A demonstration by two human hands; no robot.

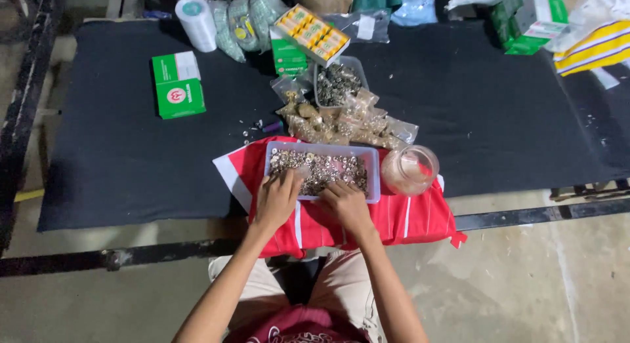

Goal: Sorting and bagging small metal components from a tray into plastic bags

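Two hands work at the near edge of the clear tray [374, 176] of small metal pieces [319, 167]: left hand [275, 200] and right hand [346, 206] both curl fingers down into it, though whether either pinches a piece I cannot tell. Behind the tray lie filled little bags [348, 123]; the tray itself remains mostly full. Right of it stands a jar [410, 169].

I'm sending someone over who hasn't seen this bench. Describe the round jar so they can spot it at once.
Start at the black mat covering the table, then find the red cloth at its near edge. The clear jar stands at the cloth's right end, beside the clear tray of small metal pieces. It is the only round, pale-filled container there.
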